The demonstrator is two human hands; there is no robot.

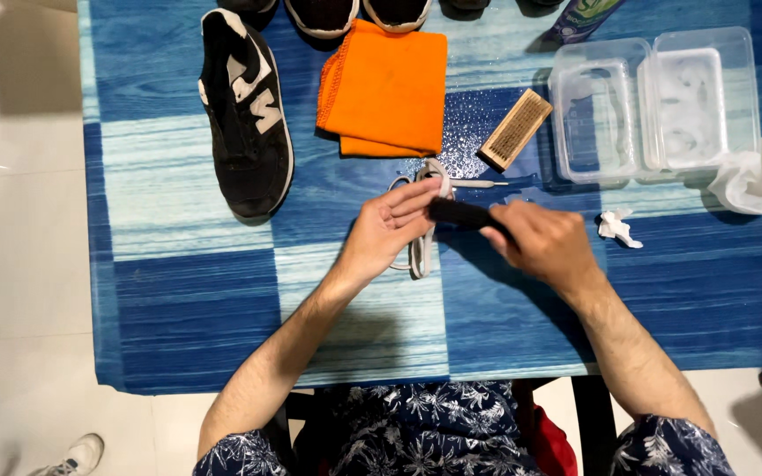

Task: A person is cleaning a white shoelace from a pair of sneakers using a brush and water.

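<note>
Between both hands [387, 236] [544, 242], a dark brush [458, 213] over grey-white shoelaces [422, 251].

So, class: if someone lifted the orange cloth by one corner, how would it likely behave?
The orange cloth lies folded in soft layers, so it would probably droop and unfold rather than hold its shape. It looks thin, so likely light. Its matte, fuzzy surface suggests it would drag on the table, not slide freely.
</note>
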